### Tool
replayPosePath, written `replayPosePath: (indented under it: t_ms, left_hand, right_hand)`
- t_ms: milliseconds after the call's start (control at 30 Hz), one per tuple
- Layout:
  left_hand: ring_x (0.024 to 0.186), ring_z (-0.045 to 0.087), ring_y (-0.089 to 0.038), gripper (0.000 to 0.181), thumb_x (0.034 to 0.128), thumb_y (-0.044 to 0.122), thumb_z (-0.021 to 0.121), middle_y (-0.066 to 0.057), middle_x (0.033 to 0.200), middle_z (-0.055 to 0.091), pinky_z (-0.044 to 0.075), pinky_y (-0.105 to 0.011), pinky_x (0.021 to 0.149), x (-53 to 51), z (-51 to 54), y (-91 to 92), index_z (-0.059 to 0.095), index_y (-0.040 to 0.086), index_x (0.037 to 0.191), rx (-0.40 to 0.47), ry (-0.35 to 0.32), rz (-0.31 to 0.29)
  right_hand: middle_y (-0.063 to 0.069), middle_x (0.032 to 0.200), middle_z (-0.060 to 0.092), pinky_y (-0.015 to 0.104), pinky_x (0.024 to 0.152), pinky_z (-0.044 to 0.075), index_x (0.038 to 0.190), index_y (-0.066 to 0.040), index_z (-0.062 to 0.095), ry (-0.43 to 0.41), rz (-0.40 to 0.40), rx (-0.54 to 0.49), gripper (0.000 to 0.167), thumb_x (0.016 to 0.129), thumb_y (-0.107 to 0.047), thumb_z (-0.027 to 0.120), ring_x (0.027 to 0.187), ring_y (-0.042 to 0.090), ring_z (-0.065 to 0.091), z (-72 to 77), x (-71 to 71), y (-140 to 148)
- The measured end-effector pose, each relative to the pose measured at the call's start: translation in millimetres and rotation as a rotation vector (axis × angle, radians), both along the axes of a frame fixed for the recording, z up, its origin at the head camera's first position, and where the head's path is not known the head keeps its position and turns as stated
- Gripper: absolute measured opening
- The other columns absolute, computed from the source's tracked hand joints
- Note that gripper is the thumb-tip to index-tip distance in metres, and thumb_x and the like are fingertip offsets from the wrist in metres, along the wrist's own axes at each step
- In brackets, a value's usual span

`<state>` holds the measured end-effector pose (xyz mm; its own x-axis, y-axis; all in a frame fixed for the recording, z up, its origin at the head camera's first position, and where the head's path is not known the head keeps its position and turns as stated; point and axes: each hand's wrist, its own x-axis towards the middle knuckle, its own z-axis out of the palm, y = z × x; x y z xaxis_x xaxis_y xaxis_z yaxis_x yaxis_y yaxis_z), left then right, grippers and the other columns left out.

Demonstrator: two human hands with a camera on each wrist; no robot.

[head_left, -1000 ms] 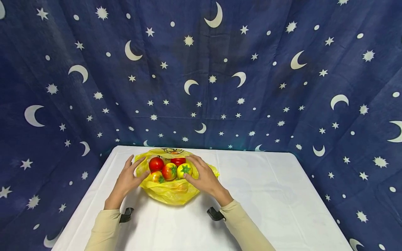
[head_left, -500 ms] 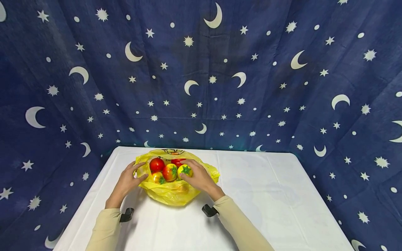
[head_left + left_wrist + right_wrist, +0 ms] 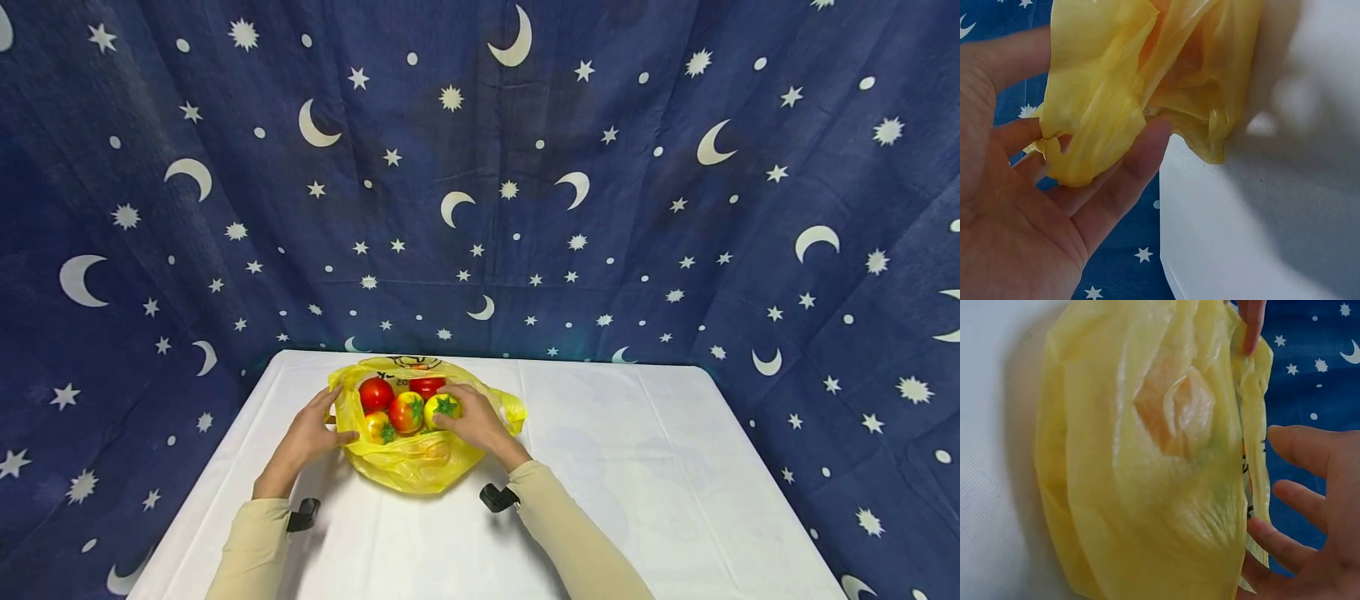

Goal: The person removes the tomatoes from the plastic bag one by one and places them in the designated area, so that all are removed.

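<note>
A yellow plastic bag (image 3: pixel 408 471) lies with its mouth spread, showing a red tomato (image 3: pixel 375 393), a red piece (image 3: pixel 427 385) behind, a red-yellow tomato (image 3: pixel 406 412), a smaller one (image 3: pixel 378 427) and a yellow one (image 3: pixel 442 408). My left hand (image 3: pixel 303 437) is at the bag's left edge; in the left wrist view, this hand (image 3: pixel 1029 219) has fingers and thumb bent round the loose plastic (image 3: pixel 1097 100). My right hand (image 3: pixel 476 421) reaches over the right rim, fingertips at the yellow tomato. The right wrist view shows the hand (image 3: pixel 1316 512) with fingers spread beside the bag (image 3: pixel 1147 487).
The bag rests toward the back left of a white-covered table (image 3: pixel 637 483). Behind and beside it hangs a dark blue cloth (image 3: pixel 480 167) with moons and stars. Each wrist carries a black strap-like mount, one at the left (image 3: pixel 303 514), one at the right (image 3: pixel 498 498).
The left hand has closed in on the bag's left edge, which has shifted slightly right. The right hand has moved left, over the yellow tomato.
</note>
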<state>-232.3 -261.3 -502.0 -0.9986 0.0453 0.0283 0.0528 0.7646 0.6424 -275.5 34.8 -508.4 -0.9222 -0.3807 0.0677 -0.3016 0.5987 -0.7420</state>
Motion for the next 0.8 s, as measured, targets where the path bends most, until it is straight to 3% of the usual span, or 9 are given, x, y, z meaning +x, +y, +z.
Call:
replayPosePath:
  t_ms: [100, 500, 633, 800]
  left_hand:
    - [0.115, 0.059, -0.050, 0.102, 0.0722, 0.020, 0.084, -0.034, 0.155, 0.023, 0.042, -0.062, 0.105, 0.7, -1.2, 0.4, 0.026, -0.005, 0.152, 0.005, -0.018, -0.015]
    - [0.123, 0.053, -0.052, 0.115, 0.0703, 0.015, 0.086, -0.029, 0.160, 0.011, 0.043, -0.058, 0.106, 6.2, -1.9, 3.5, 0.011, -0.001, 0.156, 0.043, -0.119, -0.054]
    - [0.122, 0.053, -0.051, 0.117, 0.0700, 0.013, 0.086, -0.028, 0.161, 0.008, 0.044, -0.057, 0.105, 8.0, -4.0, 3.7, 0.008, 0.000, 0.157, 0.058, -0.119, -0.060]
    - [0.124, 0.051, -0.050, 0.117, 0.0709, 0.012, 0.085, -0.028, 0.162, 0.007, 0.043, -0.058, 0.106, 9.7, -6.0, 4.8, 0.007, 0.002, 0.157, 0.064, -0.124, -0.050]
  right_hand:
    - [0.006, 0.147, 0.051, 0.047, 0.117, 0.037, 0.139, -0.016, 0.055, 0.005, -0.022, 0.003, 0.058, 0.086, -0.028, 0.075, 0.138, 0.028, 0.045, -3.2, -2.4, -1]
    - [0.009, 0.144, 0.053, 0.048, 0.114, 0.039, 0.142, -0.016, 0.052, 0.003, -0.059, 0.049, 0.073, 0.077, -0.029, 0.083, 0.134, 0.031, 0.049, -11.3, -6.4, -6]
    - [0.008, 0.145, 0.053, 0.048, 0.114, 0.039, 0.142, -0.018, 0.052, -0.020, -0.076, 0.062, 0.073, 0.077, -0.031, 0.082, 0.134, 0.031, 0.048, -14.2, -7.9, -6]
    - [0.011, 0.138, 0.057, 0.047, 0.113, 0.041, 0.133, -0.012, 0.059, -0.007, -0.073, 0.056, 0.064, 0.076, -0.029, 0.083, 0.130, 0.032, 0.052, -16.8, -9.3, -6]
